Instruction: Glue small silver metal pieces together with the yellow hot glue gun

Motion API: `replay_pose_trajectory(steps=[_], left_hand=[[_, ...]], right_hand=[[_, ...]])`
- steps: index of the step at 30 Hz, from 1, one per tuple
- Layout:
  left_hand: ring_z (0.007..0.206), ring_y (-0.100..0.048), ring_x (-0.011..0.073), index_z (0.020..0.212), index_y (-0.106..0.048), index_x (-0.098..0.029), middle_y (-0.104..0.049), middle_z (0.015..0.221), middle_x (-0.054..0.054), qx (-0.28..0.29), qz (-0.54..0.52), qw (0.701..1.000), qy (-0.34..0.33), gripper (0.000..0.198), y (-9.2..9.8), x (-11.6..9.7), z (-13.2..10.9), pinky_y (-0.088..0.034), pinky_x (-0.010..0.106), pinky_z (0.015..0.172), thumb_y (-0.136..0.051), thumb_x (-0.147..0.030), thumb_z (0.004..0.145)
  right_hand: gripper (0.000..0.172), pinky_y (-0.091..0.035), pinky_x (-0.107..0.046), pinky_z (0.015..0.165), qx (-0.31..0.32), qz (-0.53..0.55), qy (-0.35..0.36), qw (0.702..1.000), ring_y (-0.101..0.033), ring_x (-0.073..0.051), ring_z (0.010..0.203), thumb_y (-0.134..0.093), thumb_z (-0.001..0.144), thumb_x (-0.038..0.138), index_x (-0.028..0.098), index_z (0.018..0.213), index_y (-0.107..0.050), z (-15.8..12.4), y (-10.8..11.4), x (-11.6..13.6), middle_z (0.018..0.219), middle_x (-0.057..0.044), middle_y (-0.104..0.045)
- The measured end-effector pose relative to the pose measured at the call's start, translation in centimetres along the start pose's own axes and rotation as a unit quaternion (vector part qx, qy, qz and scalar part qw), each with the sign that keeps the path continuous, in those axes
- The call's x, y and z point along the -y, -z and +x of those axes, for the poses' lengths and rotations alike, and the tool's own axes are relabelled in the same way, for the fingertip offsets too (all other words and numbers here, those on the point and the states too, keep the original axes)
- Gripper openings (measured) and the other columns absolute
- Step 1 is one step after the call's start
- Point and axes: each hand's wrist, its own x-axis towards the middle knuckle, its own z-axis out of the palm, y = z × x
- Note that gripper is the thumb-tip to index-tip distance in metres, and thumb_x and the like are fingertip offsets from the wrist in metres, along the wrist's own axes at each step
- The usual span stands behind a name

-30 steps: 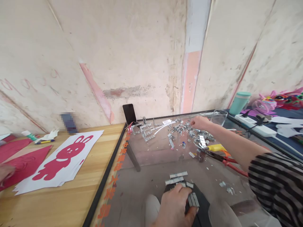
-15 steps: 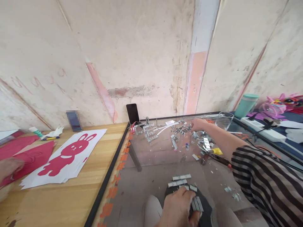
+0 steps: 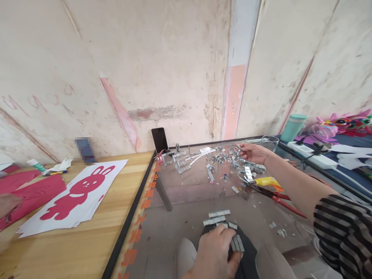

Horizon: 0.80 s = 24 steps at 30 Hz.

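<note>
At the bottom centre my left hand (image 3: 213, 250) is closed, its thumb and fingers around a small block of grey strips (image 3: 237, 244) that look like staple strips. These lie over a dark rounded piece (image 3: 247, 260), partly hidden by the hand. Just beyond the fingertips are more grey strips (image 3: 219, 213). My right hand (image 3: 252, 152), in a striped sleeve, is over the back of the glass tabletop, thumb and fingertips pinching a small grey piece (image 3: 239, 147). Below and left of it spreads a loose pile of small grey pieces (image 3: 225, 157).
Pliers (image 3: 269, 193) with red handles and a yellow-handled tool (image 3: 266, 181) lie below my right forearm. A phone (image 3: 159, 139) leans on the wall near a silvery assembly (image 3: 178, 159). Right are a green cup (image 3: 294, 128) and power strip (image 3: 312, 155). Another person's hand (image 3: 10, 205) touches red paper (image 3: 43, 190).
My right hand has drawn back to the right from the pile, now with a small grey piece at its fingertips. My left hand stays on the strips. The view has shifted slightly.
</note>
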Motion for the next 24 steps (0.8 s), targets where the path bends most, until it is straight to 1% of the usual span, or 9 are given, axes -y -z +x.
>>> replay_pose_trajectory(steps=[3,9,12,15,20,24], left_hand=[[0.08,-0.06,0.0193,0.108,-0.063,-0.022,-0.064,0.095,0.004,-0.01,-0.003,1.0,-0.005,0.035,-0.1,0.0,0.0,-0.048,0.03,0.079,-0.06,-0.025,0.073],[0.082,-0.06,0.0204,0.105,-0.063,-0.022,-0.065,0.096,0.004,-0.017,0.004,1.0,-0.014,0.031,-0.2,0.1,-0.1,-0.049,0.03,0.078,-0.061,-0.027,0.074],[0.081,-0.061,0.0204,0.103,-0.064,-0.022,-0.065,0.096,0.004,-0.023,0.005,1.0,-0.008,0.029,-0.1,0.0,-0.2,-0.049,0.031,0.077,-0.061,-0.027,0.075],[0.08,-0.061,0.0202,0.104,-0.064,-0.023,-0.065,0.096,0.003,-0.021,0.003,1.0,-0.003,0.029,0.1,-0.2,-0.3,-0.049,0.031,0.077,-0.061,-0.028,0.076],[0.08,-0.061,0.0203,0.1,-0.064,-0.023,-0.065,0.095,0.003,-0.032,0.009,0.999,-0.009,0.024,0.1,-0.1,-0.5,-0.048,0.03,0.075,-0.061,-0.029,0.077],[0.08,-0.06,0.019,0.1,-0.064,-0.023,-0.065,0.094,0.002,-0.035,0.007,0.999,-0.019,0.024,-0.1,-0.1,-0.6,-0.047,0.029,0.076,-0.061,-0.028,0.077]], right_hand=[[0.03,-0.053,-0.041,0.079,-0.02,0.019,-0.023,0.999,-0.061,-0.02,0.096,-0.055,0.09,0.031,0.017,0.117,-0.056,0.2,-0.2,0.0,0.117,-0.008,-0.059],[0.032,-0.052,-0.042,0.08,-0.051,0.019,-0.058,0.997,-0.061,-0.021,0.097,-0.055,0.09,0.032,0.017,0.119,-0.055,0.6,-0.5,1.4,0.118,-0.008,-0.059],[0.031,-0.052,-0.041,0.08,-0.055,0.008,-0.084,0.995,-0.061,-0.021,0.096,-0.055,0.091,0.032,0.017,0.118,-0.055,0.7,-0.9,2.0,0.118,-0.008,-0.059],[0.028,-0.053,-0.04,0.079,-0.045,0.0,-0.114,0.992,-0.061,-0.02,0.095,-0.054,0.091,0.032,0.018,0.116,-0.057,0.8,-1.3,2.3,0.117,-0.008,-0.06],[0.03,-0.054,-0.04,0.077,-0.022,0.009,-0.106,0.994,-0.062,-0.02,0.093,-0.055,0.091,0.031,0.016,0.117,-0.056,0.6,-1.4,2.8,0.115,-0.007,-0.06],[0.026,-0.054,-0.036,0.073,-0.03,0.001,-0.1,0.995,-0.063,-0.017,0.087,-0.055,0.091,0.029,0.015,0.113,-0.057,-0.1,-1.1,2.8,0.11,-0.008,-0.062]])
